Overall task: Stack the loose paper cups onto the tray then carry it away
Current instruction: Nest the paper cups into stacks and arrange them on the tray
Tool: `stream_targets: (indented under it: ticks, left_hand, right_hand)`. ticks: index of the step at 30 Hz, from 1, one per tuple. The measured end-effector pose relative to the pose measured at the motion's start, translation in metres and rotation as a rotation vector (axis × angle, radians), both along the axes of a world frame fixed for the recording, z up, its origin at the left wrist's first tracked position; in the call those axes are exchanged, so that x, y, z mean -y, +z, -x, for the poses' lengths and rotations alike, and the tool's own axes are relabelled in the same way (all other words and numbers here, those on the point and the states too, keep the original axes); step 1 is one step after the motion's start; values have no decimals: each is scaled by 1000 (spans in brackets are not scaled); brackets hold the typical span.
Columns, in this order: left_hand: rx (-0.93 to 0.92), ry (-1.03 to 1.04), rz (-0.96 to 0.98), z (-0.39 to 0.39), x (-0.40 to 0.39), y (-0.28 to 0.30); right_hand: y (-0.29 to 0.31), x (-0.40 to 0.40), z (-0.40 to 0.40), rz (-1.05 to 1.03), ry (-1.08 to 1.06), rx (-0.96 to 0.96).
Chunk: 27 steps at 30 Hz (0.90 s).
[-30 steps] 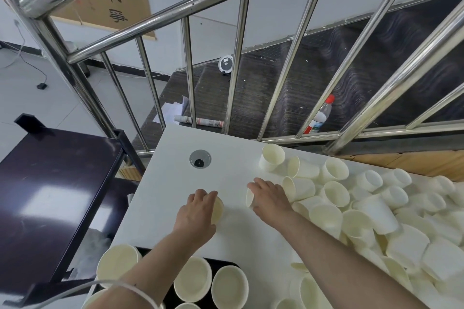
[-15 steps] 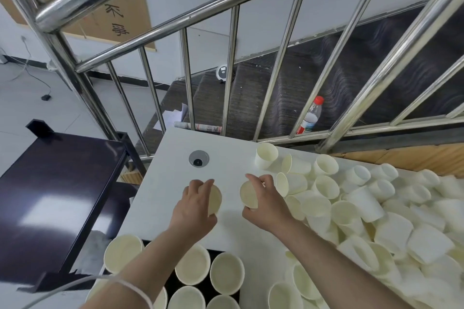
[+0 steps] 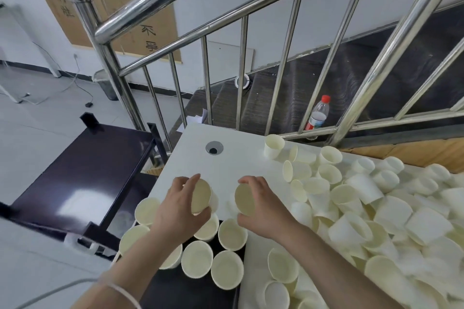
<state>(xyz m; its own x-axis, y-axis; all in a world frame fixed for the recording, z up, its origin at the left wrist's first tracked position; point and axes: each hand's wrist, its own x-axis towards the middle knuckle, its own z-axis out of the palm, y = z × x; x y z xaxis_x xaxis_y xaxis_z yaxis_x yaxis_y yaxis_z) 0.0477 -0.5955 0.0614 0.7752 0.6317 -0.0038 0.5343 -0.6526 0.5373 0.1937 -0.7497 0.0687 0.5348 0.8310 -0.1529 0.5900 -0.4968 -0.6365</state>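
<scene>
Both hands have come back from the middle of the tabletop toward the near edge since a second ago, each now carrying a cup lifted clear of the surface; the camera has tipped up as well, so more railing shows.

Head view. Left hand (image 3: pixel 179 204) grips one paper cup (image 3: pixel 202 195) on its side, fingers curled over the top, thumb beneath, mouth facing right. Right hand (image 3: pixel 261 204) pinches a second cup (image 3: pixel 244 199) likewise, mouth facing left. The two cups are held mouth toward mouth, apart, just above the far edge of the black tray (image 3: pixel 175 288). Upright cups or stacks (image 3: pixel 232 233) already stand on the tray in a cluster beneath the hands.

Step in hand, by judgement: transfer of two loose cups to the tray. Next move calls for turning each cup upright and nesting it into a standing stack, rim square to rim so it does not tilt. A large pile of loose cups (image 3: pixel 376 208) is left at right, so the task looks far from done.

Surface: white table (image 3: pixel 200 168) with a round cable grommet (image 3: pixel 214 148). Room: steel stair railing (image 3: pixel 241 68) behind the table, a plastic bottle (image 3: pixel 317 113) on the dark stairs, a dark side table (image 3: pixel 82 170) at left, a calligraphy board (image 3: pixel 140 7) on the wall.
</scene>
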Motion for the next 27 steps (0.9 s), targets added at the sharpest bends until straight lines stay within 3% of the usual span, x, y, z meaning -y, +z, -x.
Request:
stream_targets:
  ticks: [7,21,27]
  left_hand:
    - [-61,-77,-29,20,14,-2]
    - [-297,-277,-92,2,7,-29]
    - [-307,-330,-73,4,3,-42]
  right_hand:
    - [-7,9,28,65,70,61]
    - [-37,1,48,247,13,110]
    - [-46,-1,50,291,16,119]
